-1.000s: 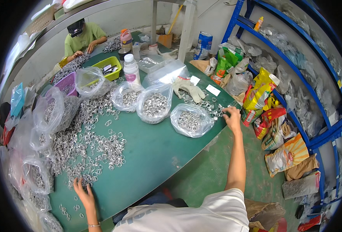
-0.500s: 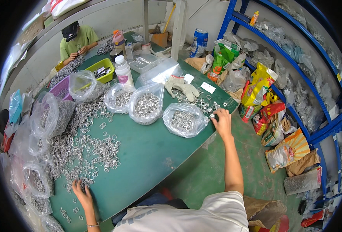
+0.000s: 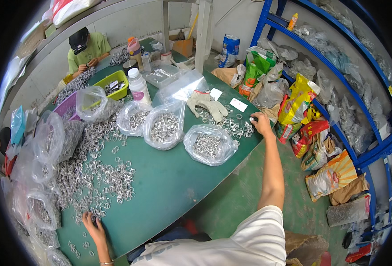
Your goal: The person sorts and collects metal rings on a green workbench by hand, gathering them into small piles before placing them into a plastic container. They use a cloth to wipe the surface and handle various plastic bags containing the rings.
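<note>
**Hands at opposite ends of a ring-strewn bench**

Green bench (image 3: 169,186), landmark for everything below. Right hand (image 3: 261,124) stretched to the bench's far right edge, grip pinched together on a small dark-topped piece; too small to tell what it is. Just left of that grip, touching distance: a loose scatter of metal rings (image 3: 231,126). Beyond the scatter, a pair of pale work gloves (image 3: 207,104) lying flat.

Left hand (image 3: 94,224) rests at the bench's near left edge, fingers spread and flat, grip apart, fingertips at the fringe of the big ring pile (image 3: 94,177). A few stray rings lie near the wrist.

Mid-bench, between the two hands: three open clear bags of rings, the nearest (image 3: 209,145) closest to the right forearm. White plastic bottle (image 3: 138,86) and yellow-green tray (image 3: 111,84) toward the far side. Another person (image 3: 87,48) sits at the far end.
</note>
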Demonstrator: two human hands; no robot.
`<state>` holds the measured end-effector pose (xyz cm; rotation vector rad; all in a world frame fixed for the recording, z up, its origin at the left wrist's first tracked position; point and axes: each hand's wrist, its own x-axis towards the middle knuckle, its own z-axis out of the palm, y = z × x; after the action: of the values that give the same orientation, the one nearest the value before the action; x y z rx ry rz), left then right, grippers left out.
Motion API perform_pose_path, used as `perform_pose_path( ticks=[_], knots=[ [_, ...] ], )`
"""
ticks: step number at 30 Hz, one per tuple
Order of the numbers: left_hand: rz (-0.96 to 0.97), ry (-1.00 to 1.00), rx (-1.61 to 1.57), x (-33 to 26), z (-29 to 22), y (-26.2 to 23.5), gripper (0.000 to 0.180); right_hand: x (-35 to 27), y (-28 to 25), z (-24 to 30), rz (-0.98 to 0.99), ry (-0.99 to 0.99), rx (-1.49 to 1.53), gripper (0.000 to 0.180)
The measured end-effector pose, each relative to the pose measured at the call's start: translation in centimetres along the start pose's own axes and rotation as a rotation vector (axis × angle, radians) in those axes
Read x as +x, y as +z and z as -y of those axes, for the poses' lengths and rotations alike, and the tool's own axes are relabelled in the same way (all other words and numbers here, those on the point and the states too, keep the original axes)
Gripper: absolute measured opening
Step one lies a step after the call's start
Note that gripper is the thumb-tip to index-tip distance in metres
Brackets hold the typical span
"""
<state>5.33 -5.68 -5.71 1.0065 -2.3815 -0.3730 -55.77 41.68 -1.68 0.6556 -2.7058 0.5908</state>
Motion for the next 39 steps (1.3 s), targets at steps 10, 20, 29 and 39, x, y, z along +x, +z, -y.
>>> perform_pose_path(
  ticks=[10, 20, 29, 39],
  knots=[
    [-0.017, -0.021, 0.017, 0.1, -0.6, -0.2, 0.028, -2.3, -3.0, 3.2, 0.122, -0.05, -0.09, 0.022],
    [-0.015, -0.033, 0.016, 0.1, -0.7, -0.2, 0.029, -2.2, -2.2, 3.4, -0.081, -0.04, -0.123, 0.011],
    [-0.016, -0.021, 0.006, 0.2, -1.0, -0.3, 0.029, -0.3, -2.5, 2.8, -0.001, 0.042, 0.171, 0.011],
    [-0.01, -0.026, 0.005, 0.0, -0.9, -0.4, 0.029, 1.1, -0.7, 0.3, -0.164, 0.353, 0.042, 0.013]
  ],
)
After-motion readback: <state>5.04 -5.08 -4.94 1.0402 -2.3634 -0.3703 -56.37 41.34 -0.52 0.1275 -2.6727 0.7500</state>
